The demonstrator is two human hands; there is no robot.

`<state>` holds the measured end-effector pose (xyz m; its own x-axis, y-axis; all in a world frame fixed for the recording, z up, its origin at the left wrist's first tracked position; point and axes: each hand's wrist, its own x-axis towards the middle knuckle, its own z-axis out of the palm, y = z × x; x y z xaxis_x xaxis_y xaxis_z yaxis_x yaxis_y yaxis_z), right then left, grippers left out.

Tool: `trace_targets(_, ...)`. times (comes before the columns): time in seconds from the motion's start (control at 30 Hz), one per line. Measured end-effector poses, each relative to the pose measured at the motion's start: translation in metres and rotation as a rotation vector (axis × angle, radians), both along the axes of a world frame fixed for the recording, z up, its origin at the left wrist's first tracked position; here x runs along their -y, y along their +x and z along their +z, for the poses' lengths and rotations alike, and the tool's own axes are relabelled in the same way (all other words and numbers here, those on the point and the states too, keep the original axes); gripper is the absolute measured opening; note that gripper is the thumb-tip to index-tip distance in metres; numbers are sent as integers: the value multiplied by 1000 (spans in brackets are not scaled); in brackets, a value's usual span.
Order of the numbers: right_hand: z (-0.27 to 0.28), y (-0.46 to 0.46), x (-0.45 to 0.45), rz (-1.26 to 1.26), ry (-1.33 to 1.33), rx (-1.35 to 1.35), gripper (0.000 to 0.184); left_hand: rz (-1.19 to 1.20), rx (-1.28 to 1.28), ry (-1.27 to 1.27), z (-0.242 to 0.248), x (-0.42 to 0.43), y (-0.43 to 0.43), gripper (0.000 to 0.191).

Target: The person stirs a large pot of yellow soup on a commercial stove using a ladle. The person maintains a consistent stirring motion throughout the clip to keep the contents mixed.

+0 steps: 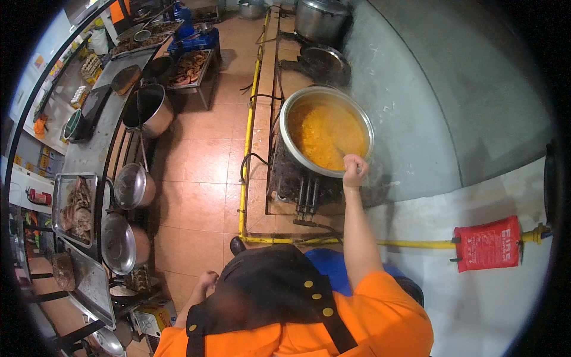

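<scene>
My right hand [355, 169] is closed in a fist at the near rim of a large round metal pot [289, 142]. It grips the handle of a stirring utensil [341, 152], whose lower end is sunk in the food and hidden. Inside the pot is an orange-yellow stew or soup [328, 129] with a bubbly surface and some steam. The pot stands on a burner of a low tiled stove. My left hand [208, 281] hangs by my left side, away from the pot, its fingers curled; whether they enclose anything is not visible.
A yellow gas pipe [248, 178] edges the stove. Beyond the pot are a dark pan [328, 64] and a tall metal pot [322, 22]. A fire blanket pouch [487, 244] hangs at right. At left, a metal counter [84, 154] carries a meat tray [94, 209].
</scene>
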<state>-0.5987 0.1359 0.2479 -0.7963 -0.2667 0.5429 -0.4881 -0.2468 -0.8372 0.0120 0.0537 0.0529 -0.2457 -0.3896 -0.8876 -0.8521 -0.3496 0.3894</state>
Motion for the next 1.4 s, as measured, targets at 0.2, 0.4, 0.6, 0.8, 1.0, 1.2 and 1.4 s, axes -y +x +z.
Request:
trace_targets(0.2,29,57,-25,28,134,71,16,17,50,-16,-17,9,-6,26)
trace_targets(0.4,25,63,-60,-242,547,-495,21,-184,90,-127,-17,15,-7,33)
trace_targets(0.6,-38,4,-37,-118,217,10,27,-88,150,-264,-3,8,9,32)
trace_targets(0.8,-63,-46,7,-137,97,-39,24,73,219,-179,16,-19,35,28)
trace_targets(1.0,-67,-113,49,-162,47,-14,19,120,176,-189,25,-46,39,33)
trace_targets(1.2,-41,-120,46,-269,95,-76,25,112,230,-87,23,-52,32,34)
trace_targets(1.4,-16,-53,1,-146,103,-237,25,-40,209,-112,21,-29,18,36)
